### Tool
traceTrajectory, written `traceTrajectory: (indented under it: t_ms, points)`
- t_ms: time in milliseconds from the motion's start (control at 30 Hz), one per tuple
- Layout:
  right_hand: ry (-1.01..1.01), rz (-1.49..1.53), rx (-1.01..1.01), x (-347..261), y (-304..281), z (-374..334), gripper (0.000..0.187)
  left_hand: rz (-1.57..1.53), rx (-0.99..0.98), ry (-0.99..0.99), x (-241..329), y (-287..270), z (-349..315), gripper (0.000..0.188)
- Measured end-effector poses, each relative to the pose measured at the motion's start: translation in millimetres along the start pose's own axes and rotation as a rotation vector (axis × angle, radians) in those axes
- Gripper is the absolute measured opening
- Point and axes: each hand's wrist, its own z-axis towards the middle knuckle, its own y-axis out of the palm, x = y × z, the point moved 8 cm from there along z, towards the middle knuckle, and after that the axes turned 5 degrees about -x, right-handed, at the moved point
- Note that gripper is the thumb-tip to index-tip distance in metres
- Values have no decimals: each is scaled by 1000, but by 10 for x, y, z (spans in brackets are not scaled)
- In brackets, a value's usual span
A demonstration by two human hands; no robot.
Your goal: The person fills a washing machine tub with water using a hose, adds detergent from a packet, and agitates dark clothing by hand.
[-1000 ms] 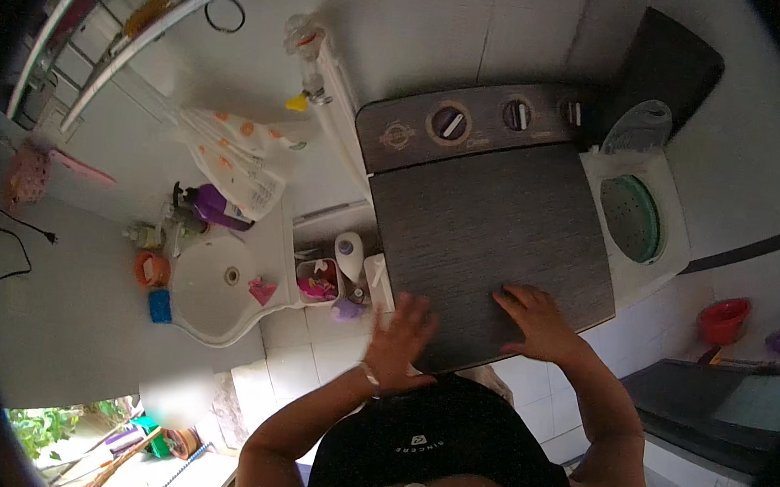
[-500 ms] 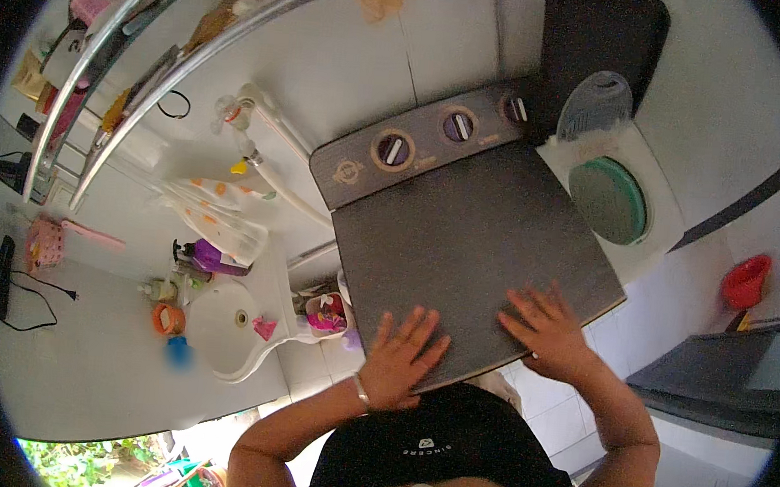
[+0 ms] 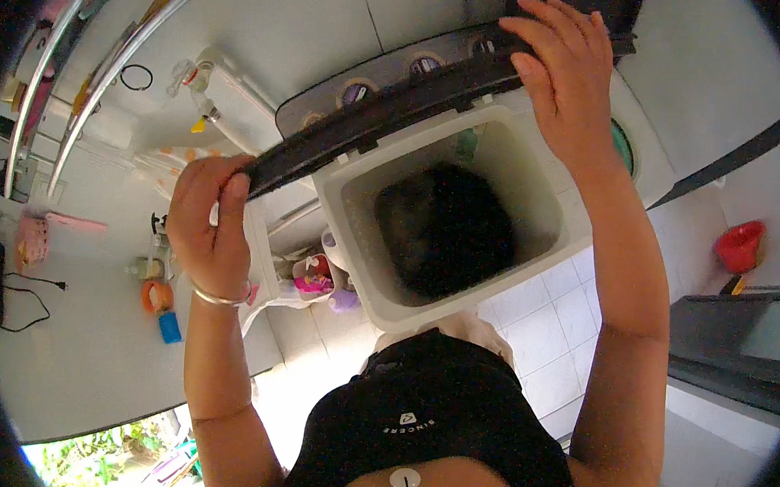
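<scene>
The dark grey lid [image 3: 401,102] of the washing machine stands raised, seen nearly edge-on. My left hand [image 3: 211,220] is closed round the lid's left end, the thumb on the near side. At the right end, my right hand [image 3: 567,83] lies against the lid with fingers stretched and spread. Below the lid, the white tub [image 3: 354,232] is uncovered; a black mass [image 3: 451,230] fills much of its bottom, too dark to make out. Behind the lid, the control panel with its knobs [image 3: 356,92] is partly hidden.
A white washbasin, mostly behind my left arm, has an orange item [image 3: 157,296] and a blue item [image 3: 169,327] beside it. Metal rails [image 3: 129,67] curve at upper left. Pink items [image 3: 314,279] lie in a basket left of the machine. A red basin [image 3: 740,246] is at right.
The lid has swung up from lying flat, exposing the tub. Both hands have moved from the lid's near edge up and outward to its two ends.
</scene>
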Motion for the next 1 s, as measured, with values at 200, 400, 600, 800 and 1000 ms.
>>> traceTrajectory:
  t_ms: [200, 400, 600, 800, 1000]
  points:
    - [-28, 40, 5, 46, 102, 45, 41, 164, 141, 119, -88, 81, -12, 13]
    - [-68, -4, 71, -18, 97, 69, 37, 299, 165, 265, -115, 116, -28, 48]
    - [-60, -30, 82, -30, 146, 117, 35, 370, 183, 241, -165, 126, 4, 45]
    - [-128, -32, 182, -47, 135, 131, 31, 375, 202, 236, -195, 133, 13, 44]
    - [-86, -11, 204, 43, 208, 109, 23, 375, 222, 256, -222, 119, 5, 45]
